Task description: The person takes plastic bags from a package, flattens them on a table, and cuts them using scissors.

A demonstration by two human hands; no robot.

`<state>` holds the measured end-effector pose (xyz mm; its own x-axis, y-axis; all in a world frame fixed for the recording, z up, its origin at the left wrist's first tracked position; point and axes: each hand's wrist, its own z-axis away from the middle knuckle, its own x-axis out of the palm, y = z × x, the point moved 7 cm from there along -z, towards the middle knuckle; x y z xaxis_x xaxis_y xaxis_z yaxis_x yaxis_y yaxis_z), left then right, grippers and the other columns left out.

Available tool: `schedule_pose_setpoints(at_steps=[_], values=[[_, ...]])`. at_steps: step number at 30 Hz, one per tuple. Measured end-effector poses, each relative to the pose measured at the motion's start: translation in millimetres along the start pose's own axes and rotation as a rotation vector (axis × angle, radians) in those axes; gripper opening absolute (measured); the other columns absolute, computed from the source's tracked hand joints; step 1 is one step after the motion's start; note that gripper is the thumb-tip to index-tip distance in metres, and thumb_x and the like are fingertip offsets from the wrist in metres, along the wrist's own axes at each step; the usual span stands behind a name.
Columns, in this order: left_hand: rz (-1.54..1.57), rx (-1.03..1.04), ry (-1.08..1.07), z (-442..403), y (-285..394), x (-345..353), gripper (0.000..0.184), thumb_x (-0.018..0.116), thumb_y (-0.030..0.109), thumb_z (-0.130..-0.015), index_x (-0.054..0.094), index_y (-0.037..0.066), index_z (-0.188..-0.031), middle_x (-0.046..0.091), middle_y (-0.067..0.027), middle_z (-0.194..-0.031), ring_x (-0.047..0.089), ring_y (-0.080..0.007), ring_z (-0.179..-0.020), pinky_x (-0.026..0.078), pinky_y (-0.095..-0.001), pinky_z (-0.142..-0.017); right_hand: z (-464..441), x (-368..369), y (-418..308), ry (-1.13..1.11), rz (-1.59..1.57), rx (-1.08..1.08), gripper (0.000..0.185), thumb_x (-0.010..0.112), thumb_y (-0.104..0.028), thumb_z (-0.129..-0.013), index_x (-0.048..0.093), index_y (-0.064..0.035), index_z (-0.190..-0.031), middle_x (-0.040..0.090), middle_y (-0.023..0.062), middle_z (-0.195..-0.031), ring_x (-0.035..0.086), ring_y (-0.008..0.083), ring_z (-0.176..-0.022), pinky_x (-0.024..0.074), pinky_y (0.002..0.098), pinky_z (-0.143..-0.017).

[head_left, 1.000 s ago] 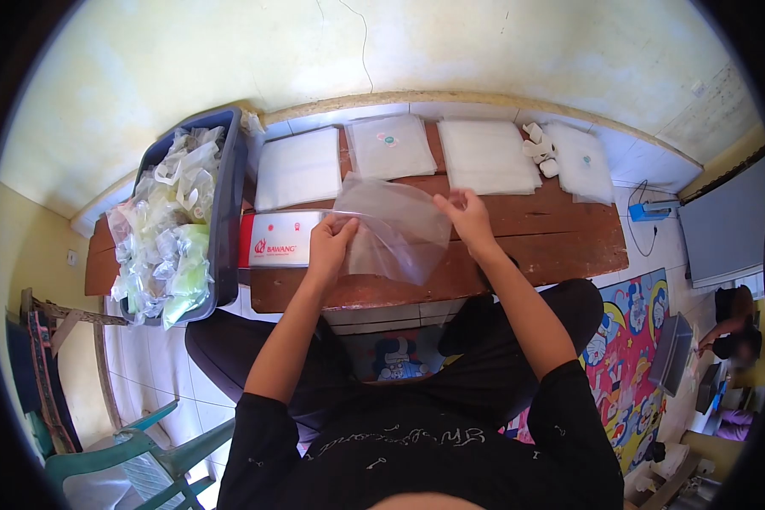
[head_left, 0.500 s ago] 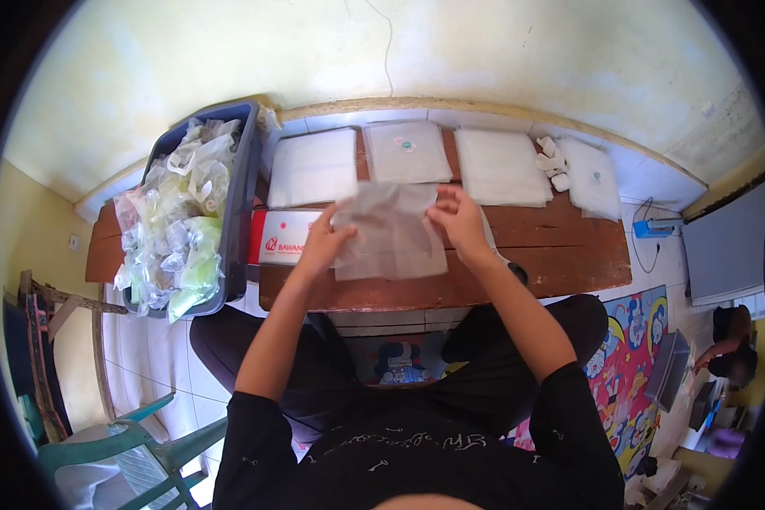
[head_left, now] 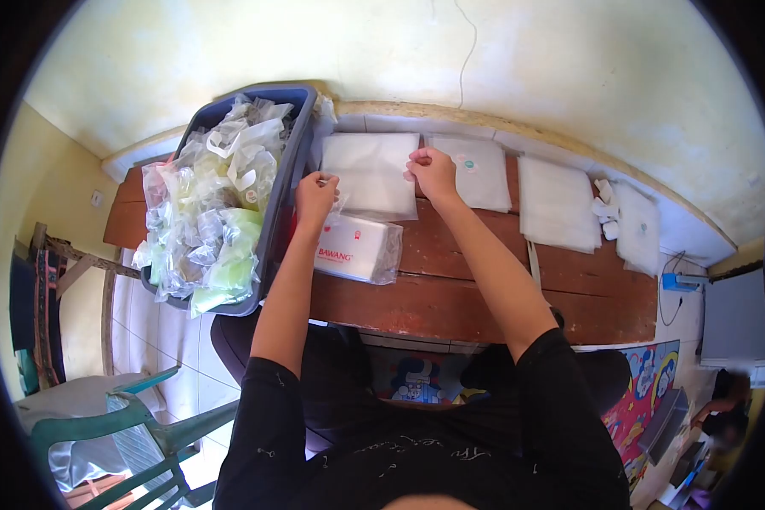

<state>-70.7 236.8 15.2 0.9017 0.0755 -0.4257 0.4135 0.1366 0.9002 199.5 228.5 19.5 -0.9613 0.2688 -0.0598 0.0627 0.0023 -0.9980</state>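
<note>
Both my hands are over the left stack of clear plastic bags (head_left: 370,161) on the wooden table. My left hand (head_left: 316,200) is at the stack's lower left side, fingers pinched on the edge of a thin clear plastic bag. At the stack's right edge, my right hand (head_left: 434,176) also has thumb and fingertips pressed together on the bag. The see-through bag is hard to tell from the stack beneath it. Just below the left hand lies a white and red "BAWANG" pack (head_left: 348,251) in clear wrapping.
A dark grey bin (head_left: 293,161) heaped with crumpled plastic bags (head_left: 212,204) stands on the left. More flat bag stacks (head_left: 557,200) lie along the wall side of the brown table (head_left: 459,297). A green chair (head_left: 136,425) is lower left; another person (head_left: 727,408) sits far right.
Both hands have moved from the table's middle to the left stack, taking the plastic bag along. The view has turned, so the table's things appear shifted rightward.
</note>
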Motion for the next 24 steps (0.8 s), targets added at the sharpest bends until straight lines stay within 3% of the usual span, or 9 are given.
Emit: schedule_pose_setpoints(at_steps=[3, 6, 10, 13, 15, 19, 22, 24], values=[[-0.131, 0.077, 0.091, -27, -23, -1, 0.019, 0.07, 0.02, -0.085, 0.072, 0.002, -0.09, 0.072, -0.0091, -0.075, 0.069, -0.0181, -0.067, 0.052, -0.0319, -0.064, -13, 3, 19, 0.026, 0.098, -0.022, 0.011, 0.068, 0.002, -0.08, 0.069, 0.004, -0.09, 0.072, 0.0138, -0.082, 0.072, 0.0195, -0.068, 0.0597, 0.029, -0.06], [-0.11, 0.114, 0.11, -44, -30, 0, 0.02, 0.07, 0.019, -0.087, 0.071, 0.0, -0.093, 0.07, -0.0059, -0.073, 0.066, -0.0112, -0.064, 0.05, -0.0262, -0.062, -27, 3, 23, 0.03, 0.094, -0.036, 0.013, 0.068, 0.0, -0.079, 0.07, 0.0028, -0.091, 0.072, 0.0139, -0.082, 0.072, 0.02, -0.068, 0.0597, 0.0297, -0.061], [-0.161, 0.149, 0.155, -55, -31, -1, 0.02, 0.07, 0.017, -0.086, 0.071, 0.0, -0.095, 0.071, -0.007, -0.074, 0.067, -0.0151, -0.065, 0.052, -0.0291, -0.064, -36, 2, 23, 0.056, 0.193, -0.009, 0.014, 0.069, -0.002, -0.083, 0.07, 0.0036, -0.095, 0.073, 0.0118, -0.086, 0.073, 0.0195, -0.073, 0.0577, 0.0287, -0.067], [-0.295, 0.25, 0.236, -55, -28, 0, 0.022, 0.069, 0.014, -0.084, 0.071, 0.002, -0.103, 0.07, -0.0091, -0.075, 0.067, -0.0198, -0.067, 0.053, -0.0323, -0.067, -32, 2, 24, 0.078, 0.477, -0.135, 0.019, 0.072, -0.007, -0.079, 0.072, -0.0001, -0.096, 0.074, 0.0116, -0.086, 0.072, 0.0205, -0.076, 0.0569, 0.0319, -0.072], [-0.341, 0.255, 0.222, -50, -24, 2, 0.03, 0.069, 0.012, -0.081, 0.068, 0.004, -0.111, 0.071, -0.0148, -0.079, 0.069, -0.0322, -0.076, 0.053, -0.0402, -0.073, -30, 4, 27, 0.077, 0.464, -0.158, 0.019, 0.07, -0.007, -0.077, 0.072, -0.0008, -0.095, 0.073, 0.0131, -0.085, 0.071, 0.0231, -0.077, 0.0564, 0.0336, -0.074], [-0.263, 0.273, 0.229, -47, -16, 3, 0.034, 0.068, 0.006, -0.081, 0.066, 0.004, -0.115, 0.069, -0.0147, -0.077, 0.069, -0.033, -0.075, 0.053, -0.0419, -0.074, -29, 4, 24, 0.088, 0.434, -0.156, 0.018, 0.068, -0.006, -0.076, 0.073, -0.0011, -0.093, 0.073, 0.0143, -0.083, 0.071, 0.0259, -0.077, 0.0561, 0.0362, -0.075], [-0.237, 0.269, 0.21, -50, -14, 4, 0.034, 0.068, 0.005, -0.081, 0.065, 0.003, -0.116, 0.069, -0.0166, -0.084, 0.067, -0.0346, -0.079, 0.052, -0.0432, -0.078, -32, 5, 27, 0.097, 0.438, -0.231, 0.02, 0.069, -0.006, -0.075, 0.072, -0.0009, -0.095, 0.072, 0.0145, -0.083, 0.07, 0.0271, -0.078, 0.0557, 0.0368, -0.075], [-0.36, 0.44, 0.278, -47, -5, 4, 0.035, 0.07, 0.006, -0.081, 0.066, 0.003, -0.115, 0.07, -0.015, -0.089, 0.068, -0.0289, -0.082, 0.053, -0.0385, -0.08, -25, 5, 21, 0.083, 0.452, -0.261, 0.019, 0.069, -0.006, -0.076, 0.072, -0.0004, -0.094, 0.072, 0.0149, -0.083, 0.069, 0.0272, -0.077, 0.0552, 0.0372, -0.074]])
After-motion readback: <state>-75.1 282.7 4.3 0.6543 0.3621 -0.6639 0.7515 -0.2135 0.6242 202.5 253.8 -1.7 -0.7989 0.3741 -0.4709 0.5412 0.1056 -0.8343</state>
